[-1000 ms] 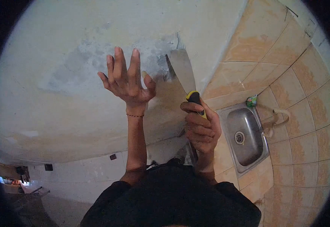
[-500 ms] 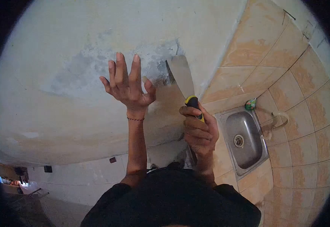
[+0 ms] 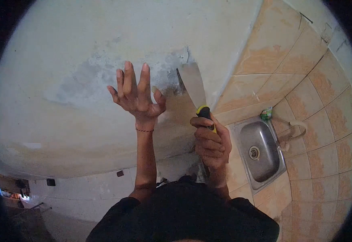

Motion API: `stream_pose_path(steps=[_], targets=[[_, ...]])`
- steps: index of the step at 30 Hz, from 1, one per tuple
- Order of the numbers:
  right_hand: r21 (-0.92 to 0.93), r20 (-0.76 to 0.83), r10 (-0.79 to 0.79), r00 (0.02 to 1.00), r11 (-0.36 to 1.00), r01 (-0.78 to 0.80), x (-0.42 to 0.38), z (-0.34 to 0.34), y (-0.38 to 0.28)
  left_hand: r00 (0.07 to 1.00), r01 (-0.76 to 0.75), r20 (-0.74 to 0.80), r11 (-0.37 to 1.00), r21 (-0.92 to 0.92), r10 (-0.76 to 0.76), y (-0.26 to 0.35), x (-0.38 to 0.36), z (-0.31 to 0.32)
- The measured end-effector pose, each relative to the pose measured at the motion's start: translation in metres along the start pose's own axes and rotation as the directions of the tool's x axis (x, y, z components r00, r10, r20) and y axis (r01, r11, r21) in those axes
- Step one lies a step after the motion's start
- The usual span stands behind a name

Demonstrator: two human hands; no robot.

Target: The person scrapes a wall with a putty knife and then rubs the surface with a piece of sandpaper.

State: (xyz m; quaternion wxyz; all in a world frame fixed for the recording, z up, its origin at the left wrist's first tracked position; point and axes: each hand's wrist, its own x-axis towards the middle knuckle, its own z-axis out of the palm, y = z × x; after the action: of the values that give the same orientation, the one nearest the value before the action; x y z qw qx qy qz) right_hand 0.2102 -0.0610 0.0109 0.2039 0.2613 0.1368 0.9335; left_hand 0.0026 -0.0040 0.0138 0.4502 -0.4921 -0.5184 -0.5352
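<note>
My right hand (image 3: 211,142) is wrapped round the black and yellow handle of a putty knife (image 3: 194,82). Its wide metal blade points up at the wall (image 3: 152,24), the tip overlapping the right end of a grey, peeling patch (image 3: 87,76). A small flake of paint lifts from the wall just above the blade. To the left, my left hand (image 3: 137,94) is raised in front of the same patch, fingers spread and nothing in them. A thin braided cord circles that wrist.
A steel sink (image 3: 260,149) is set in the tiled counter at right, with a green packet (image 3: 266,113) at its corner and a beige tap (image 3: 295,129) beside it. Orange-and-cream tiles (image 3: 285,44) meet the painted wall. Small dark objects (image 3: 120,173) lie on the pale floor.
The wall patch, both hands and the putty knife sit slightly lower in the view. The grip on the putty knife and the spread left fingers look the same.
</note>
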Motion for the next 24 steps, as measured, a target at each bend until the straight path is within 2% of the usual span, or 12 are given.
stream_pose_path(steps=[5, 8, 11, 24], targets=[[-0.001, -0.035, -0.049, 0.998, 0.999, 0.049, -0.0013, 0.0011, 0.0037, 1.000, -0.015, -0.020, 1.000, -0.012, 0.014, -0.0004, 0.0001, 0.0012], [0.001, -0.012, -0.001, 1.000, 1.000, 0.001, -0.0005, 0.0070, 0.0011, 1.000, -0.002, -0.013, 1.000, 0.003, 0.002, 0.0004, -0.0005, 0.0019], [-0.010, -0.045, -0.049, 0.998, 0.999, 0.048, -0.0015, 0.0089, 0.0034, 0.999, -0.009, -0.031, 1.000, -0.002, 0.009, -0.0003, 0.0001, 0.0028], [-0.013, -0.034, 0.006, 0.999, 1.000, -0.006, -0.0023, 0.0045, -0.0038, 1.000, -0.014, -0.016, 1.000, -0.008, 0.014, 0.0002, 0.0012, 0.0010]])
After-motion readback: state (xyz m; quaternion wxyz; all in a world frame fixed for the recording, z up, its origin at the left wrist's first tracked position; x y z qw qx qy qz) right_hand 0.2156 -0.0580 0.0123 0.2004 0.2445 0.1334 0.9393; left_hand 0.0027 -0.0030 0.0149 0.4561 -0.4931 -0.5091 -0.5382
